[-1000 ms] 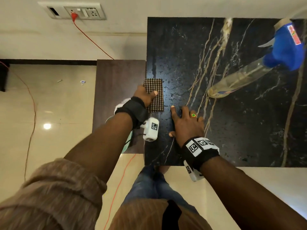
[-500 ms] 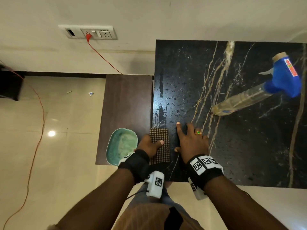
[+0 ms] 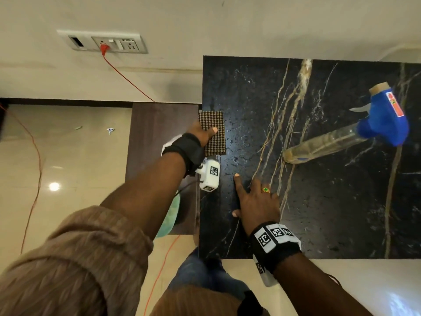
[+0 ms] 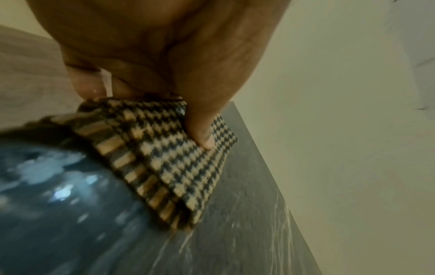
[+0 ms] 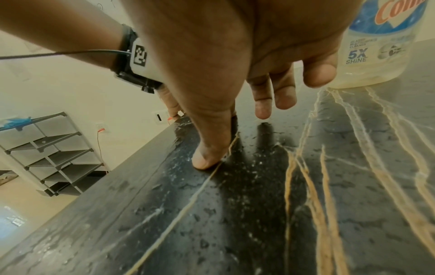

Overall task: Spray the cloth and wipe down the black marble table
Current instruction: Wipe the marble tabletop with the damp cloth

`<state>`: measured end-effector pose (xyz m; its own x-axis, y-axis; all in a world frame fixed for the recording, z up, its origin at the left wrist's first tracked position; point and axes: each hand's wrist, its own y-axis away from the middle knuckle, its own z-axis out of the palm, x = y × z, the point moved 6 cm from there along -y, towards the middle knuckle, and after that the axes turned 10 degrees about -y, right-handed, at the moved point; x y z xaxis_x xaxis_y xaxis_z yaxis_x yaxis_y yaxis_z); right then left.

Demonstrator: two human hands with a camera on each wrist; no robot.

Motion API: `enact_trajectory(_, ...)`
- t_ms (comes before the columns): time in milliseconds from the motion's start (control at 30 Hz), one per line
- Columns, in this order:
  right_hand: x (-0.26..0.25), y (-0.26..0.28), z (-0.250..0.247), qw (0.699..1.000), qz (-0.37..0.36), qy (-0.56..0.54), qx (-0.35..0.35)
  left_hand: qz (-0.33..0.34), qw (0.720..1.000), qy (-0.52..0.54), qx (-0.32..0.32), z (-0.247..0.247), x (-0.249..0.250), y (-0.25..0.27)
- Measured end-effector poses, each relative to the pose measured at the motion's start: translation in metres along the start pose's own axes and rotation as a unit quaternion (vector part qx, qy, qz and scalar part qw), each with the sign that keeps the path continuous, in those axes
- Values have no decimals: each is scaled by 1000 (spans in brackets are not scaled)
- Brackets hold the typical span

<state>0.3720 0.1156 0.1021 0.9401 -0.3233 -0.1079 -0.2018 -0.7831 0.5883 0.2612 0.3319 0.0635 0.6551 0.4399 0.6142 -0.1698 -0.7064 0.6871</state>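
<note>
A folded houndstooth cloth (image 3: 215, 142) (image 4: 188, 167) lies on the black marble table (image 3: 330, 213) against its left edge, about halfway back. My left hand (image 3: 201, 133) (image 4: 164, 55) grips it, thumb pressed on top and fingers curled at its edge. My right hand (image 3: 255, 197) (image 5: 223, 111) rests flat on the wet marble near the front edge, fingers straight and spread, holding nothing. A spray bottle (image 3: 330, 142) (image 5: 376, 46) with a blue trigger head stands on the table to the right of both hands.
A dark wooden side table (image 3: 159, 133) adjoins the marble's left edge, with a green dish (image 3: 169, 215) half hidden under my left arm. A red cable (image 3: 127, 78) runs from the wall socket (image 3: 102, 43). A grey shelf rack (image 5: 54, 154) stands on the floor.
My left hand has pushed the cloth along the left edge from the front of the table toward the wall. The right hand has stayed planted.
</note>
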Motion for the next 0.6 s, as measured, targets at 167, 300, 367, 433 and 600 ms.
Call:
enact_trajectory(167, -1, -2, -7, 1000, -15, -1, 2, -1, 999, 38, -2, 20, -43, 34)
enact_trajectory(300, -6, -15, -32, 996, -78, -13, 37, -10, 1000, 10, -1, 41, -88, 65)
enact_trajectory(367, -8, -36, -53, 992, -108, -17, 66, -7, 1000, -3, 11, 49, -104, 79)
enact_trajectory(433, -9, -62, -66, 992, -105, -8, 62, -18, 1000, -1, 12, 55, -113, 89)
enact_trajectory(600, -12, -96, -71, 993, -106, 44, 7, -66, 998, 10, 14, 53, -108, 88)
